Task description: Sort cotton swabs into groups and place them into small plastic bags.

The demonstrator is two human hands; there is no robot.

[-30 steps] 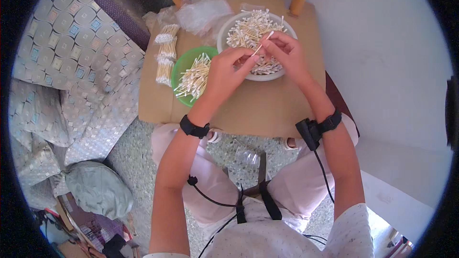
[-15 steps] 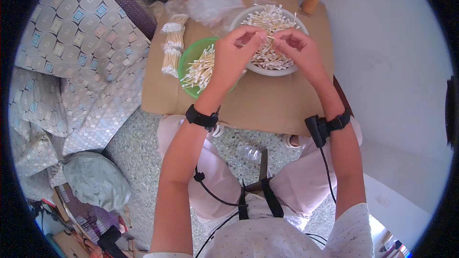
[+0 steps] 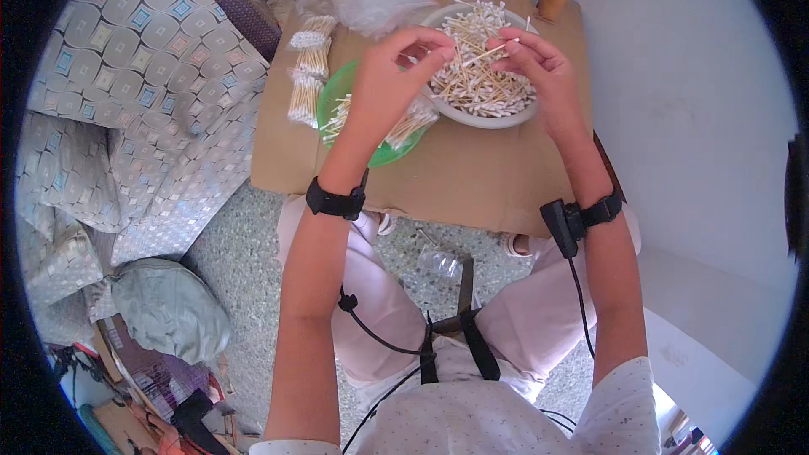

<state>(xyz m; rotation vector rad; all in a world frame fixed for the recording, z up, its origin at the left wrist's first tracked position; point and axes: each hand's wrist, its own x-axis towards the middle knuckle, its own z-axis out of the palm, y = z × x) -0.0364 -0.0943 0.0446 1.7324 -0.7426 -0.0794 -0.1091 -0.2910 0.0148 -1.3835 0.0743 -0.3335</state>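
Right hand: 1, right hand (image 3: 546, 72), thumb and fingertips pinched on one cotton swab, above the right side of the white bowl.
Cotton swab in hand: 1, cotton swab (image 3: 484, 55), slanting over the white bowl, its lower end pointing toward the left hand.
Left hand: 1, left hand (image 3: 392, 72), fingers curled and thumb brought near the forefinger, between the two bowls; cannot tell whether anything is gripped.
White bowl: 1, white bowl (image 3: 489, 124), heaped with loose swabs, too many and too overlapped to count.
Green bowl: 1, green bowl (image 3: 329, 91), just left of the white bowl, partly hidden by the left hand and forearm; loose swabs inside, number not countable.
Swab bundles: 2 visible, swab bundles (image 3: 305, 99), one above the other, left of the green bowl.
Clear plastic bags: a pile, clear plastic bags (image 3: 383, 2), behind the bowls; layers overlap, count uncertain.
Cardboard: 1 sheet, cardboard (image 3: 497, 173), under both bowls and the bundles.
Wristbands: 2, black wristbands (image 3: 335, 201), one on each wrist.
Clear container: 1, clear container (image 3: 440, 264), on the speckled floor (image 3: 244, 232).
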